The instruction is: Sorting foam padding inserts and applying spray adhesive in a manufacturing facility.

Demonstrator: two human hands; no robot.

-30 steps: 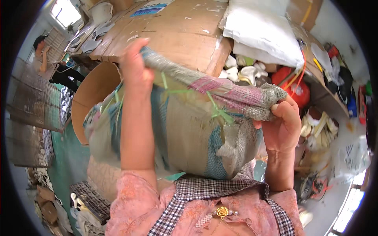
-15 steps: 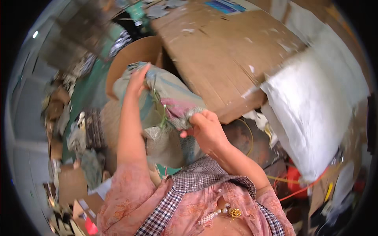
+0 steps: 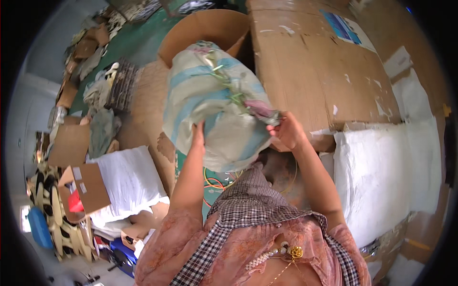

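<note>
A stuffed woven sack [image 3: 219,138], pale green with blue stripes, bulges in front of me. A green tie [image 3: 234,95] runs across its top, along a gathered seam with a pinkish patch. My right hand [image 3: 290,131] is closed on the bunched corner of the sack at its right end. My left hand [image 3: 198,138] presses into the near left side and grips the sack there; part of its fingers is hidden in the folds. The sack's far end reaches to a curved brown cardboard wall [image 3: 200,28].
A large cardboard surface [image 3: 315,71] spreads at the far right, and a white wrapped bundle [image 3: 372,181] stands at my right. On the left are a white bag [image 3: 131,181], an open carton [image 3: 86,188] and heaped scraps. Coloured hoses [image 3: 214,183] lie on the green floor below the sack.
My left hand has gone from the sack's far top to its near left side. The right hand keeps hold of the corner. The sack shows more of its rounded side, and my view has turned.
</note>
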